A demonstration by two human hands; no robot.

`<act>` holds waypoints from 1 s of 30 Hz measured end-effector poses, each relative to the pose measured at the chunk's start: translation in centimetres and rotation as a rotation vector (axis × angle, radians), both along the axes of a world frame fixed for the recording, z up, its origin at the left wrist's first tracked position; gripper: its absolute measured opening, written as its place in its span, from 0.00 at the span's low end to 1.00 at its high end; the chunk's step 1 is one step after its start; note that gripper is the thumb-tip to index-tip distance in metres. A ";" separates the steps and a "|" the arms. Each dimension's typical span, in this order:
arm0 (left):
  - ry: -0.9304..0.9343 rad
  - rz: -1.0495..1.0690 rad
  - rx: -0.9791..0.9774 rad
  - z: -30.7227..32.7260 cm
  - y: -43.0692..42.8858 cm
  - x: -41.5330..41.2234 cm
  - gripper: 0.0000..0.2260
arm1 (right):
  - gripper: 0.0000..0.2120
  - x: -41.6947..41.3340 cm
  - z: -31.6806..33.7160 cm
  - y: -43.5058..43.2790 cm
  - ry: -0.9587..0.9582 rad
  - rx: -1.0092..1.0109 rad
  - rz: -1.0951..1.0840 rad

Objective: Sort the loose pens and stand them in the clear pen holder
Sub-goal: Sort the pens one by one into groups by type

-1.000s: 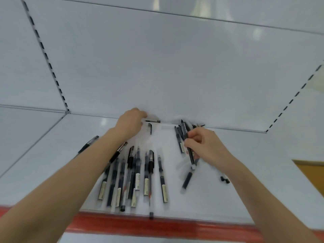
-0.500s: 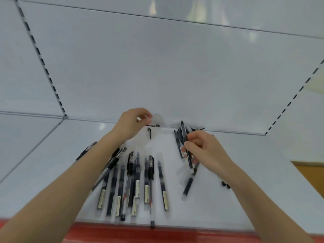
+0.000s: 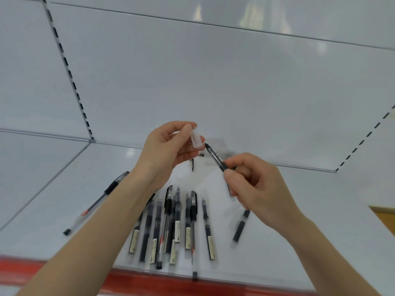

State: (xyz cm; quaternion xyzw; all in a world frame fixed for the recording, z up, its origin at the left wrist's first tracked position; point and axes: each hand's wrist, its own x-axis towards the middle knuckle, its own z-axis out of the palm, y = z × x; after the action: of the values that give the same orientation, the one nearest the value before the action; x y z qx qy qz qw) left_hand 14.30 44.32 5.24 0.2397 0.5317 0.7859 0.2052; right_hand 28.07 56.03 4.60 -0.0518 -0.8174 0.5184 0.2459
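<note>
So: cap and pen held up

A clear cap [image 3: 196, 139] is pinched between thumb and fingertip of the left hand [image 3: 162, 152]. A black pen [image 3: 215, 155] is gripped in the curled fingers of the right hand [image 3: 256, 186], tip just beside the cap. Loose pens [image 3: 208, 227] are laid side by side on the white shelf [image 3: 320, 199] below, beige labels [image 3: 177, 228] too blurred to be read.
</note>
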 end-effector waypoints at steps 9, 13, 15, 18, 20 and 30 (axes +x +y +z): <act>0.027 -0.001 0.003 -0.2 0.1 0.7 0.08 | 0.04 0.2 0.4 -0.4 0.006 -0.010 -0.049; 0.099 -0.060 -0.037 -0.4 -0.1 1.1 0.10 | 0.07 0.0 0.5 0.1 0.010 -0.008 -0.089; 0.136 -0.054 -0.062 -0.4 -0.1 1.3 0.10 | 0.06 0.0 0.5 0.1 0.006 -0.002 -0.093; 0.165 -0.034 -0.080 -0.4 -0.2 1.4 0.09 | 0.07 0.0 0.4 0.1 0.002 0.009 -0.090; 0.185 -0.026 -0.079 -0.4 -0.2 1.3 0.09 | 0.07 0.0 0.4 0.0 0.002 0.016 -0.084; 0.199 0.018 -0.087 -0.8 -0.2 0.9 0.07 | 0.12 0.4 0.7 -0.4 -0.053 -0.012 -0.048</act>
State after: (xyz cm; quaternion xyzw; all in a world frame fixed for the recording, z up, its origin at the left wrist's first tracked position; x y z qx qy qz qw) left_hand 15.24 44.12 4.41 0.3028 0.5851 0.7362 0.1546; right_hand 28.47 55.63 5.27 -0.0867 -0.8190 0.5157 0.2360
